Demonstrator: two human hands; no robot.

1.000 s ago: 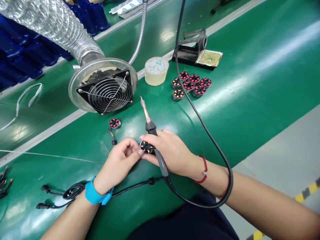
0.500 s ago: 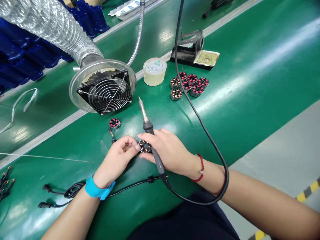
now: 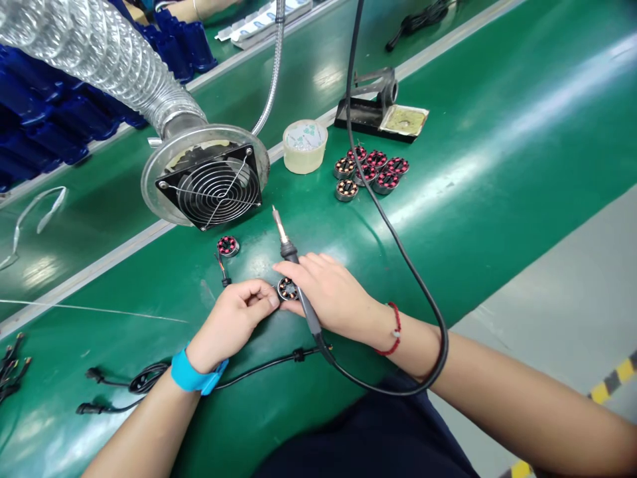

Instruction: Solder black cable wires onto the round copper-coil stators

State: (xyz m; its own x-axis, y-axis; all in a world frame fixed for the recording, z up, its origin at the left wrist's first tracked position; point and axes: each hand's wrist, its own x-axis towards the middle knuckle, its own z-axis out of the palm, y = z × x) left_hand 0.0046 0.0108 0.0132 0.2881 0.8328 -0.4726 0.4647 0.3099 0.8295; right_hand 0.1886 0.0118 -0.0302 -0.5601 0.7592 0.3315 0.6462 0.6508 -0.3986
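Observation:
A soldering iron (image 3: 306,307) lies across my right hand (image 3: 336,295), tip pointing up and away, its grip held by the thumb. The same hand's fingers also curl around a small round motor stator (image 3: 287,288) with copper windings, which the iron partly covers. My left hand (image 3: 245,315) is closed in a pinch at the stator's left edge; what sits between its fingertips is too small to make out. Just beyond the left hand rests a stator with red windings (image 3: 227,246), beside a cable end with bare wires (image 3: 222,269).
A fume extractor fan (image 3: 219,186) hangs at left. Behind are a tape roll (image 3: 304,156), several stators (image 3: 367,171) and an iron stand with sponge (image 3: 378,119). Black cables (image 3: 144,382) lie by my left forearm. The iron's cord (image 3: 398,236) loops over my right wrist. Another person's arm (image 3: 199,8) shows at the top.
Both hands stay close together, with the stator and iron shifted very slightly. The view has moved a little, and another person's arm has appeared at the top left.

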